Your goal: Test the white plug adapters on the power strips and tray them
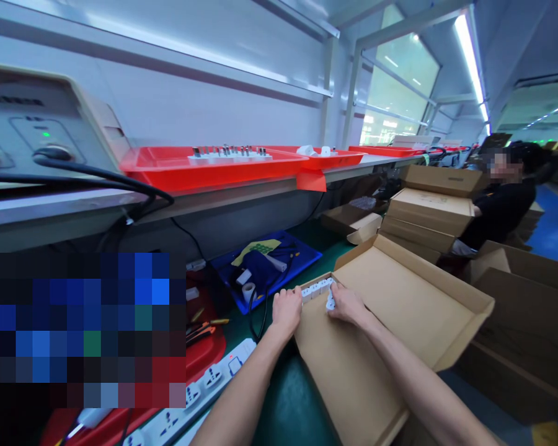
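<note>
An open flat cardboard box (400,316) lies on the green bench in front of me. A white power strip (317,290) sits at the box's far left corner. My left hand (286,310) has its fingers curled over the strip's left end at the box edge. My right hand (346,303) is closed on the strip's right part inside the box. A black cable (260,303) runs from the strip's side down across the bench.
A blue tray (302,255) with tape and small items lies behind the box. Another white power strip (199,387) and a red tray (204,356) lie at left. Red trays (214,167) line the shelf. Stacked cardboard boxes (428,214) stand beside a seated person (502,204) at right.
</note>
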`<state>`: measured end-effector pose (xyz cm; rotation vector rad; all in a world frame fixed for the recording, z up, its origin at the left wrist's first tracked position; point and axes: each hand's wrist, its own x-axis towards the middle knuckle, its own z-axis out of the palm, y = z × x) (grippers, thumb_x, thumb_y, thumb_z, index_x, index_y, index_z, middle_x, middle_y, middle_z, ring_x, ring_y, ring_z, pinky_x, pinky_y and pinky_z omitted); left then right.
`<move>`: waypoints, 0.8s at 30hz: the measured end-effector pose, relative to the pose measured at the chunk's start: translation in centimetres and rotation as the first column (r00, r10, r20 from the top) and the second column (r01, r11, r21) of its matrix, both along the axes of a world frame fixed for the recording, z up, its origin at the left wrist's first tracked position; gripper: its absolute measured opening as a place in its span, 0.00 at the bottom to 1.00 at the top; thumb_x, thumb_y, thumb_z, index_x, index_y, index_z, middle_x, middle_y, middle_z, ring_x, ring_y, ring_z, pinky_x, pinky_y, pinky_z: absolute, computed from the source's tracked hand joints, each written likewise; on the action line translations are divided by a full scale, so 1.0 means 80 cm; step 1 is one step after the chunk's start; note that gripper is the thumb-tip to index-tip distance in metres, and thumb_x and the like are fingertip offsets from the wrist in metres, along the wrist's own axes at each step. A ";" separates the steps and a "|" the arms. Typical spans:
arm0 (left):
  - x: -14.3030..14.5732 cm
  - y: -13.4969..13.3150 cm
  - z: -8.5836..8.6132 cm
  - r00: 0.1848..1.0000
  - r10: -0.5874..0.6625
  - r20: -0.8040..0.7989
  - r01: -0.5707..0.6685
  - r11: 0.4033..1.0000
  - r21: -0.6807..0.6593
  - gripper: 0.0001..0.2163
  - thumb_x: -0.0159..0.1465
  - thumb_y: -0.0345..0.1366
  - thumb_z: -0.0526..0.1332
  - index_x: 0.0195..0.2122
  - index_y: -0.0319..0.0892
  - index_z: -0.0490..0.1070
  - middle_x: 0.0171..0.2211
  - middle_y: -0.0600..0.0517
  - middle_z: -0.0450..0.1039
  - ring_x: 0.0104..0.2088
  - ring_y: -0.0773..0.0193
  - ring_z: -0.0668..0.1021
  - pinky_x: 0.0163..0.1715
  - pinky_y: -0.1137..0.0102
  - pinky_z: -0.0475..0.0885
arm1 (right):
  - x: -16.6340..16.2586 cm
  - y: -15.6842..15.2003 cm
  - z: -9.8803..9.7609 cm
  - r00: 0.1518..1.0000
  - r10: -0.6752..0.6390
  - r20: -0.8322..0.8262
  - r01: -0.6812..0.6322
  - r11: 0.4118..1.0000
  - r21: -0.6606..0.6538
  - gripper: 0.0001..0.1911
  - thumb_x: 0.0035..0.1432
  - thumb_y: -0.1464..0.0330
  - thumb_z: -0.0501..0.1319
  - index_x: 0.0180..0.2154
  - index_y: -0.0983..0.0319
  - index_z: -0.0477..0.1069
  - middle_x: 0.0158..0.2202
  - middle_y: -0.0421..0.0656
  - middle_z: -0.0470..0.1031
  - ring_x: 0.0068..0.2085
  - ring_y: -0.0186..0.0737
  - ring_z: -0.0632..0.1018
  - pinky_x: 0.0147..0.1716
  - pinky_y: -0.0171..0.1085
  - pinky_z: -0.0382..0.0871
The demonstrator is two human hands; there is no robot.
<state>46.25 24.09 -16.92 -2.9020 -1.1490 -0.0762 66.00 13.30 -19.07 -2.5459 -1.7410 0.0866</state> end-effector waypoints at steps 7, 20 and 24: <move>0.006 -0.002 -0.008 1.000 -0.006 0.017 0.007 1.000 -0.008 0.14 0.70 0.26 0.58 0.55 0.38 0.72 0.56 0.36 0.75 0.58 0.44 0.76 0.54 0.57 0.71 | 0.029 0.019 0.005 0.971 0.236 -0.021 -0.236 0.972 0.012 0.35 0.53 0.65 0.73 0.61 0.61 0.70 0.60 0.53 0.76 0.58 0.54 0.78 0.56 0.41 0.71; 0.028 -0.001 -0.014 0.993 -0.106 0.043 0.112 0.978 -0.174 0.21 0.67 0.33 0.64 0.61 0.42 0.67 0.57 0.41 0.79 0.56 0.48 0.82 0.53 0.63 0.74 | 0.051 0.026 0.006 0.927 0.364 0.091 -0.365 0.931 -0.002 0.33 0.51 0.69 0.76 0.58 0.64 0.73 0.57 0.55 0.77 0.60 0.58 0.75 0.60 0.46 0.69; 0.037 0.001 -0.016 0.996 -0.029 0.087 0.045 0.980 -0.192 0.26 0.65 0.33 0.66 0.64 0.40 0.64 0.62 0.38 0.73 0.58 0.47 0.80 0.54 0.62 0.74 | 0.051 0.019 0.004 0.901 0.426 0.086 -0.429 0.903 0.018 0.29 0.54 0.73 0.70 0.58 0.62 0.72 0.56 0.52 0.77 0.56 0.52 0.77 0.58 0.43 0.69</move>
